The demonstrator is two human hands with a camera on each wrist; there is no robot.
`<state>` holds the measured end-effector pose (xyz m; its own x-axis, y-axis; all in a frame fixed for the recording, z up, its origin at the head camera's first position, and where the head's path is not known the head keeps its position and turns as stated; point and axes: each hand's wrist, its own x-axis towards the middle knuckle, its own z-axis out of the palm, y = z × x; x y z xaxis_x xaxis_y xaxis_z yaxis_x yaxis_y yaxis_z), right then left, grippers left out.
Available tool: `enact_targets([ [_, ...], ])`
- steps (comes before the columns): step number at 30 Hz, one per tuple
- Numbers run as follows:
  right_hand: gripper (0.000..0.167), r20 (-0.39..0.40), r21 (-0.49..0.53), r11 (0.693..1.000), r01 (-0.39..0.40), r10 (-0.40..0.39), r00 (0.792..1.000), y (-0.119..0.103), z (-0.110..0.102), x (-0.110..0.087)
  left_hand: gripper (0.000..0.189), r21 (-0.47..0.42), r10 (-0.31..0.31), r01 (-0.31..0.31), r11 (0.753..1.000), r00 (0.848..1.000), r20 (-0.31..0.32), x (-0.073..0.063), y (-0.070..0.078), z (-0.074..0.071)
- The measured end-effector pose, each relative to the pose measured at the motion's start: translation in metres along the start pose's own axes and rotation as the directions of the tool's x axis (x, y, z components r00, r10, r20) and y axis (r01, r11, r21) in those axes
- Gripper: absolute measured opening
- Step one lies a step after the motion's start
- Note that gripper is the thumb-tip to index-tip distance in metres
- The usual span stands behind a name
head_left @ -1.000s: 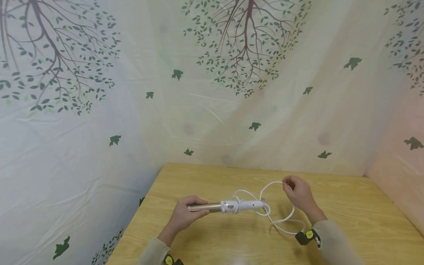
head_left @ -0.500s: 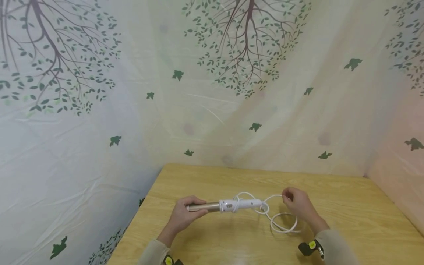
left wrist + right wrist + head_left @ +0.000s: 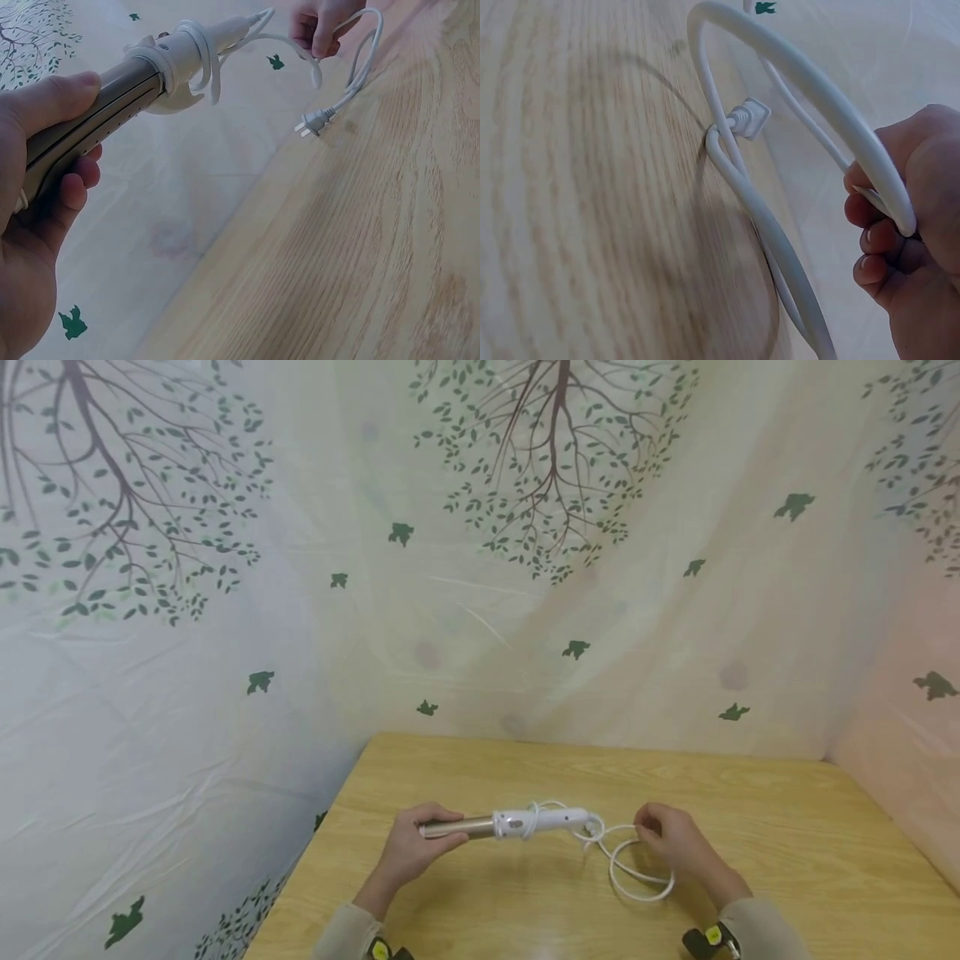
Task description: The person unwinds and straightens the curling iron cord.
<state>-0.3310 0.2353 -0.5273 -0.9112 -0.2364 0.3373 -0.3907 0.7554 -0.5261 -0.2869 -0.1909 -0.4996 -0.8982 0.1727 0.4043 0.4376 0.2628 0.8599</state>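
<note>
A curling iron with a gold-brown barrel and a white handle is held level above the table by my left hand. My left thumb and fingers wrap the barrel's end, as the left wrist view also shows. White cord is wound round the handle and trails off its right end. My right hand pinches the white cord between thumb and fingers. Below it the cord hangs in a loop. The two-pin plug dangles by the table in the left wrist view.
The wooden table spreads under both hands. Behind it and at both sides hangs pale sheeting printed with trees and green birds. Each wrist wears a small black camera.
My right hand has moved down, and the cord between it and the handle has gone from a high arc to a low, slack one. My left hand holds the curling iron almost still.
</note>
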Motion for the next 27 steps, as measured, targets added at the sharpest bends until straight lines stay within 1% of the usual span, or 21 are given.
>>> enact_targets([
  [2, 0.007, 0.02, 0.015, 1.0, 0.012, -0.013, 1.0, -0.003, 0.0, -0.004, 0.029, 0.002, -0.007, 0.007, 1.0, 1.0, -0.005, -0.001, 0.001, 0.0],
  [3, 0.007, 0.031, 0.025, 0.999, 0.032, -0.033, 0.999, -0.004, 0.0, -0.006, 0.028, 0.005, -0.009, 0.009, 1.0, 1.0, -0.008, -0.001, 0.001, -0.001],
  [6, 0.008, 0.041, 0.056, 0.992, 0.114, -0.116, 0.992, -0.007, -0.001, -0.014, 0.029, 0.019, -0.006, 0.006, 1.0, 1.0, -0.015, -0.002, 0.0, -0.001],
  [10, 0.012, 0.039, 0.108, 0.97, 0.216, -0.222, 0.974, -0.006, 0.0, -0.024, 0.029, 0.022, -0.006, 0.007, 1.0, 1.0, -0.026, -0.001, -0.001, -0.002],
  [14, 0.015, 0.048, 0.142, 0.952, 0.269, -0.278, 0.959, -0.008, -0.001, -0.033, 0.029, 0.011, -0.016, 0.016, 1.0, 0.999, -0.037, 0.0, -0.001, -0.002],
  [17, 0.016, 0.067, 0.166, 0.941, 0.295, -0.309, 0.949, -0.013, -0.005, -0.038, 0.029, 0.013, -0.015, 0.016, 1.0, 0.999, -0.045, 0.0, -0.001, -0.002],
  [20, 0.017, 0.089, 0.209, 0.918, 0.338, -0.362, 0.928, -0.018, -0.009, -0.041, 0.029, 0.019, -0.01, 0.011, 1.0, 0.998, -0.062, 0.001, -0.001, -0.002],
  [21, 0.017, 0.096, 0.231, 0.905, 0.357, -0.386, 0.917, -0.02, -0.011, -0.042, 0.029, 0.017, -0.009, 0.011, 1.0, 0.998, -0.067, 0.001, -0.001, -0.002],
  [23, 0.017, 0.11, 0.268, 0.879, 0.394, -0.434, 0.894, -0.023, -0.014, -0.043, 0.028, 0.016, -0.023, 0.024, 1.0, 0.997, -0.073, 0.0, 0.001, -0.001],
  [25, 0.016, 0.127, 0.308, 0.851, 0.426, -0.48, 0.868, -0.025, -0.018, -0.043, 0.028, 0.019, -0.032, 0.034, 0.999, 0.997, -0.07, -0.001, 0.01, -0.001],
  [27, 0.016, 0.141, 0.347, 0.822, 0.451, -0.522, 0.842, -0.028, -0.022, -0.042, 0.028, 0.023, -0.051, 0.053, 0.998, 0.996, -0.075, -0.001, 0.013, 0.0],
])
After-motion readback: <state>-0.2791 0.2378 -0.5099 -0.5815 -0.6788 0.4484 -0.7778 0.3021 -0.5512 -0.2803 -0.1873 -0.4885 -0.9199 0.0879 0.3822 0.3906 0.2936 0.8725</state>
